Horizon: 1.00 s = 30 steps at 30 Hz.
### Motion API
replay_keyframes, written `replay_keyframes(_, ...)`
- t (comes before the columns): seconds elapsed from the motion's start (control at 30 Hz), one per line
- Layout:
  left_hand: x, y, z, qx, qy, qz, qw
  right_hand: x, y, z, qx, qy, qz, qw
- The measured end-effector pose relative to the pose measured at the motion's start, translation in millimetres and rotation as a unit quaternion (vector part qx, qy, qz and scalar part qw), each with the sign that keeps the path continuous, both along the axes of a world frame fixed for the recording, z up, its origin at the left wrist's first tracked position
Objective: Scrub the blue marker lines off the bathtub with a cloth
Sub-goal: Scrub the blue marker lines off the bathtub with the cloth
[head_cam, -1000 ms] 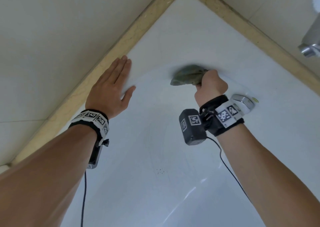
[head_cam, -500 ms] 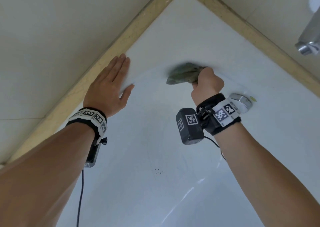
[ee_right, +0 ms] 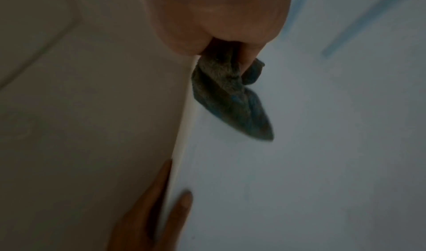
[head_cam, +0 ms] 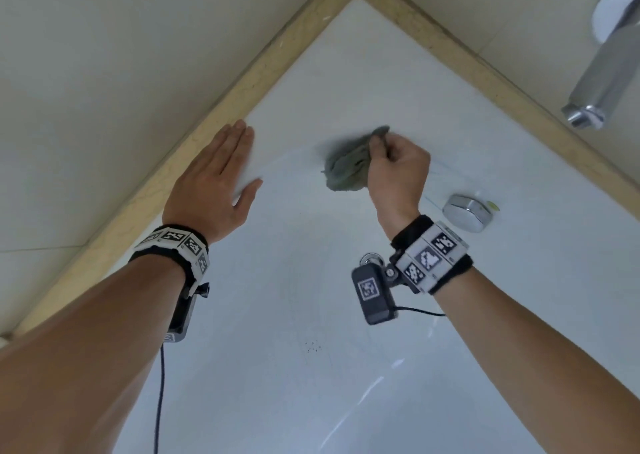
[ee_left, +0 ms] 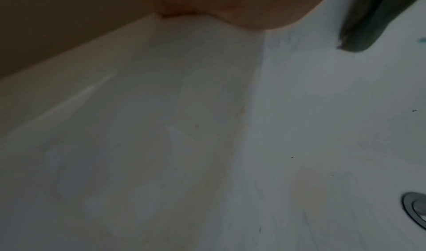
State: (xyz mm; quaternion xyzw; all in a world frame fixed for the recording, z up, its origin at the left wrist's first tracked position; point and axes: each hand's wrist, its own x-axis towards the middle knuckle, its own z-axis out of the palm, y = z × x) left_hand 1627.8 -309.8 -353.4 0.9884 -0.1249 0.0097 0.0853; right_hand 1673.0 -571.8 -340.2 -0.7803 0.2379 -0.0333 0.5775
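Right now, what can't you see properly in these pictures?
- Bathtub patch under the crumpled grey-green cloth: hidden by the cloth, head view.
- Right hand fingertips: curled into the cloth, both views.
- Faint blue marker lines: blurred, cut off by the right wrist view's edge.
- Shiny metal spout: cut off, head view's right edge.

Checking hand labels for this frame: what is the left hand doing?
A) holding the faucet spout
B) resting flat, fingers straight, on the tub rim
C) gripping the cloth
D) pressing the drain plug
B: the left hand lies flat with straight fingers on the bathtub rim, while the right hand grips the cloth.
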Motion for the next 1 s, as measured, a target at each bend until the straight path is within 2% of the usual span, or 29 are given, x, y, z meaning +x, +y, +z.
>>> replay_keyframes(0.07,-1,0,1,0.001,0.005,0.000,1.000,11,-16,25,-0.093,-0.140,0.074,0.983)
replay_keyframes(0.13,-1,0,1,0.001,0.004,0.000,1.000,24,-40,29,-0.226,-0.218,0.137,0.940)
replay_keyframes(0.17,-1,-1,2,0.001,0.002,0.001,1.000,29,-53,22,-0.290,-0.226,0.180,0.912)
replay_keyframes(0.23,-1,-1,2,0.000,0.000,-0.001,1.000,31,-70,5,-0.360,-0.201,0.251,0.876)
replay_keyframes(0.37,-1,-1,2,0.004,0.005,-0.003,1.000,17,-73,-12,-0.382,-0.203,0.284,0.856)
replay_keyframes(0.53,-1,-1,1,0.002,0.001,-0.003,1.000,12,-44,-23,-0.462,-0.176,0.337,0.801)
replay_keyframes(0.7,-2,-2,-1,0.005,-0.007,-0.004,1.000,36,-11,-21,-0.435,-0.174,0.418,0.778)
replay_keyframes(0.77,-2,-2,-1,0.006,-0.015,-0.005,1.000,35,-13,-21,-0.438,-0.195,0.423,0.769)
replay_keyframes(0.83,-2,-3,-1,0.007,-0.021,-0.007,1.000,30,-38,-22,-0.444,-0.214,0.393,0.776)
replay_keyframes(1.0,-3,-3,-1,0.008,-0.024,-0.005,1.000,1,-135,-24,-0.503,-0.169,0.326,0.782)
